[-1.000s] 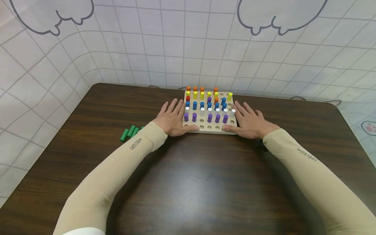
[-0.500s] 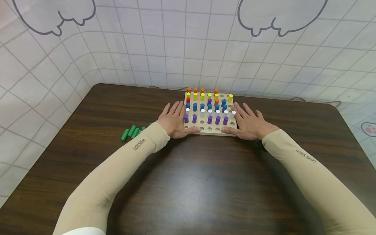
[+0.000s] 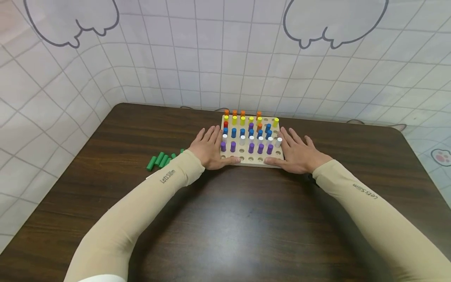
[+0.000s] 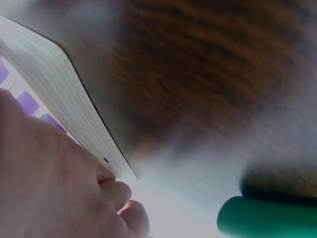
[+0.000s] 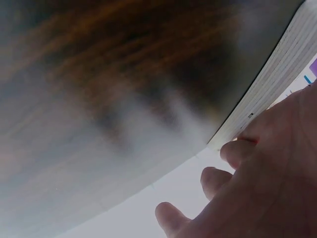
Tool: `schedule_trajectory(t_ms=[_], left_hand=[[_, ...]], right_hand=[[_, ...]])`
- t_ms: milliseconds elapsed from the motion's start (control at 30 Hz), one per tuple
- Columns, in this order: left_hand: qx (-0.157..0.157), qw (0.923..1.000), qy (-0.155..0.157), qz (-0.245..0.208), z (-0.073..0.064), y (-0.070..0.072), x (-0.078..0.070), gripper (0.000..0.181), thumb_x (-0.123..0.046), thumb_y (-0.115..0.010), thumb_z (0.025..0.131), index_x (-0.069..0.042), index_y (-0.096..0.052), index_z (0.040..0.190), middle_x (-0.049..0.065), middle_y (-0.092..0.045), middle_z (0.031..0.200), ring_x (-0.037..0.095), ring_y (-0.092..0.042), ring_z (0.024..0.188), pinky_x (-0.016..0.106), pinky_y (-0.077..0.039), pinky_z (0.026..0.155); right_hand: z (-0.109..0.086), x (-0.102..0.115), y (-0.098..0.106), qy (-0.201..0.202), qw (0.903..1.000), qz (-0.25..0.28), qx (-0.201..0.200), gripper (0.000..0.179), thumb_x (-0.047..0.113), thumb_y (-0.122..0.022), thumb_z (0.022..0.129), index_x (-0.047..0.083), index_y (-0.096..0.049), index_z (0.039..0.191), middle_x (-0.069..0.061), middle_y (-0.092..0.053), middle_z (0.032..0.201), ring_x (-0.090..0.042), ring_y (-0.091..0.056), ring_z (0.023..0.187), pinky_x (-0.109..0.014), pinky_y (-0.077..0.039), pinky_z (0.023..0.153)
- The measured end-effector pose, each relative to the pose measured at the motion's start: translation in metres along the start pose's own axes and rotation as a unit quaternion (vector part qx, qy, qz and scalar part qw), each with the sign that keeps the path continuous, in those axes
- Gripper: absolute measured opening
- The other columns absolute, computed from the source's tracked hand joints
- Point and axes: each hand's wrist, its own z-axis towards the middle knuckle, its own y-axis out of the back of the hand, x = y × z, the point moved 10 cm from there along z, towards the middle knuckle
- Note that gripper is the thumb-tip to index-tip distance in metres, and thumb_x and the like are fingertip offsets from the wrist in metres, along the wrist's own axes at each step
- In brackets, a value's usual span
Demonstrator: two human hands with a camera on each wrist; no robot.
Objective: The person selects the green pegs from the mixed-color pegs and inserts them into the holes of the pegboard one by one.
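A pale wall (image 3: 169, 58) with a grey grid bends round from the left and runs behind the table (image 3: 225, 219), with cartoon outlines high up and a pink paw print (image 3: 441, 157) at far right. The tabletop is dark brown wood grain, glossy, with a light patch at its near middle. On the left, green pegs (image 3: 160, 159) lie on their sides, most slanting away to the right. Next, the left hand (image 3: 210, 152) has its fingers straight along the board's left side, thumb at its near edge. The pegboard (image 3: 255, 164) sits toward the back of the table, its near edge almost level across; a longer side cannot be told. Its coloured pegs (image 3: 251, 148) stand upright, in rows running left to right. The right hand (image 3: 299, 154), fingers extended, touches the right side.
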Motion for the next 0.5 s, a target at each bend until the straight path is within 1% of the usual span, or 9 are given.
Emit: schedule_trajectory(t_ms=[167, 333, 500], left_hand=[[-0.008, 0.9999, -0.003, 0.010, -0.006, 0.000, -0.001, 0.118, -0.088, -0.035, 0.088, -0.006, 0.000, 0.166, 0.011, -0.001, 0.176, 0.029, -0.004, 0.166, 0.048, -0.002, 0.136], [-0.008, 0.9998, -0.001, 0.017, -0.014, 0.000, -0.002, 0.118, -0.089, -0.033, 0.089, -0.006, -0.001, 0.166, 0.011, -0.002, 0.176, 0.028, -0.004, 0.166, 0.047, -0.002, 0.136], [-0.014, 0.9998, -0.008, 0.013, -0.019, -0.001, -0.004, 0.117, -0.087, -0.034, 0.089, -0.004, -0.003, 0.166, 0.012, -0.003, 0.176, 0.029, -0.005, 0.166, 0.046, -0.003, 0.136]], right_hand=[[-0.004, 0.005, 0.000, 0.008, 1.0000, 0.000, -0.006, 0.114, 0.084, -0.034, 0.093, 0.000, -0.003, 0.165, -0.019, 0.004, 0.175, -0.041, -0.003, 0.163, -0.073, -0.008, 0.127], [-0.008, 0.012, -0.001, 0.014, 0.9998, 0.000, -0.011, 0.112, 0.081, -0.036, 0.096, -0.003, -0.004, 0.164, -0.022, 0.003, 0.174, -0.042, -0.004, 0.163, -0.070, -0.008, 0.128], [-0.014, 0.016, -0.002, 0.012, 0.9998, -0.006, -0.014, 0.112, 0.080, -0.037, 0.096, -0.004, -0.005, 0.164, -0.023, 0.002, 0.174, -0.043, -0.004, 0.163, -0.068, -0.007, 0.130]])
